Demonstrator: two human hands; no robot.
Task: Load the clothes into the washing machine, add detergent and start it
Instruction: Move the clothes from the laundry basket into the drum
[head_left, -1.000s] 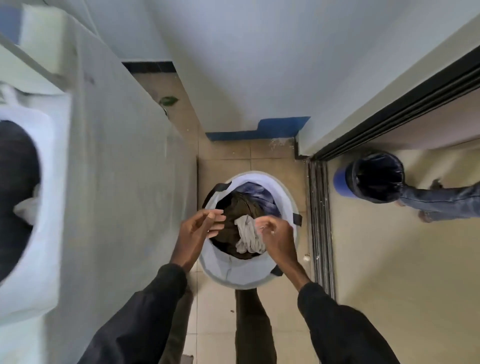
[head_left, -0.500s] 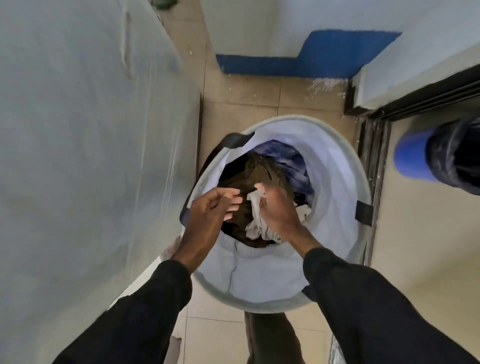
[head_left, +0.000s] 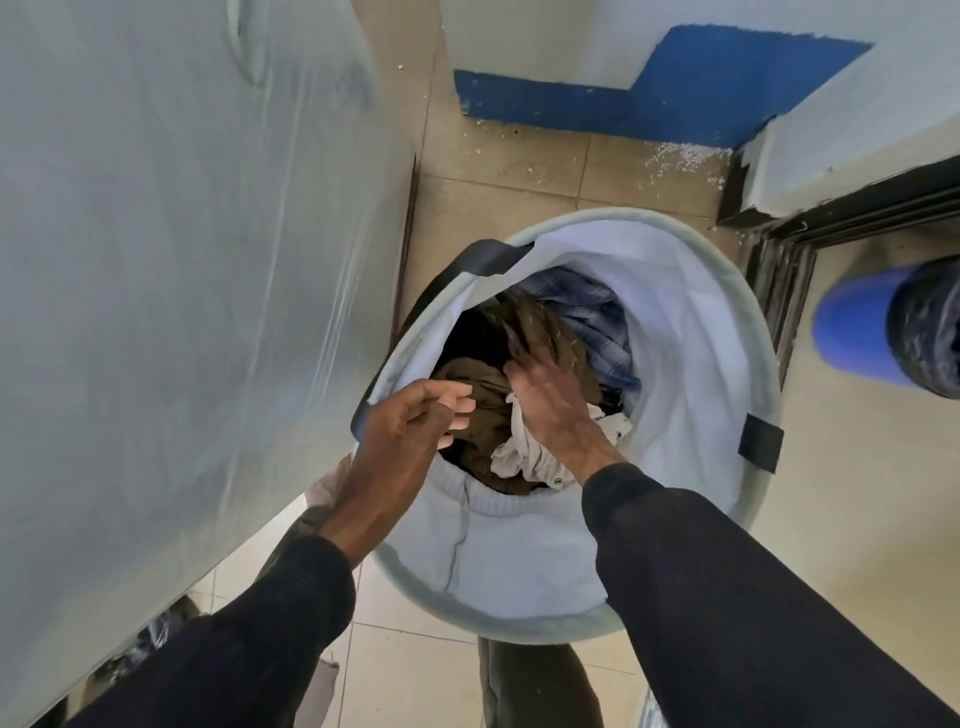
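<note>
right hand (head_left: 551, 402) grips brown garment (head_left: 545, 323) — left hand (head_left: 402, 434) hovers loose.

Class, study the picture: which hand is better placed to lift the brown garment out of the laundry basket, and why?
Right. The right hand lies inside the laundry basket, fingers on the brown garment; the left hand hovers at the rim, loosely curled, holding nothing.
</note>
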